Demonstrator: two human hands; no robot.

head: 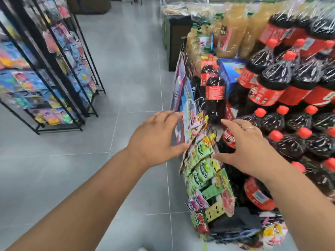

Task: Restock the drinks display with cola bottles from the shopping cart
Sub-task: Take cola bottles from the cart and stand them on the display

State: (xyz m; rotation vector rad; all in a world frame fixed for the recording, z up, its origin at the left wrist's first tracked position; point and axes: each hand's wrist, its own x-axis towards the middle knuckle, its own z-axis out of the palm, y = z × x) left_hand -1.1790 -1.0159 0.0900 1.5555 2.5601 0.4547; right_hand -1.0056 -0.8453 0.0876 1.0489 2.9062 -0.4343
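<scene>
Reaching forward, both hands are hanging spread wide, gripping nothing. The left hand (157,136) is hovering by the hanging snack packets (201,153), its fingertips at their edge. The right hand (252,147) is arching over a cola bottle (228,139) just beside the packets. Whether it is touching cannot be told, and the bottle's cap is hidden, so its axis is unclear. Behind it a second bottle (215,98) is standing upright, red cap up. Wrapped cola packs (293,145) are sitting stacked on the right. The red labels (265,93) are showing white script too blurred to read.
</scene>
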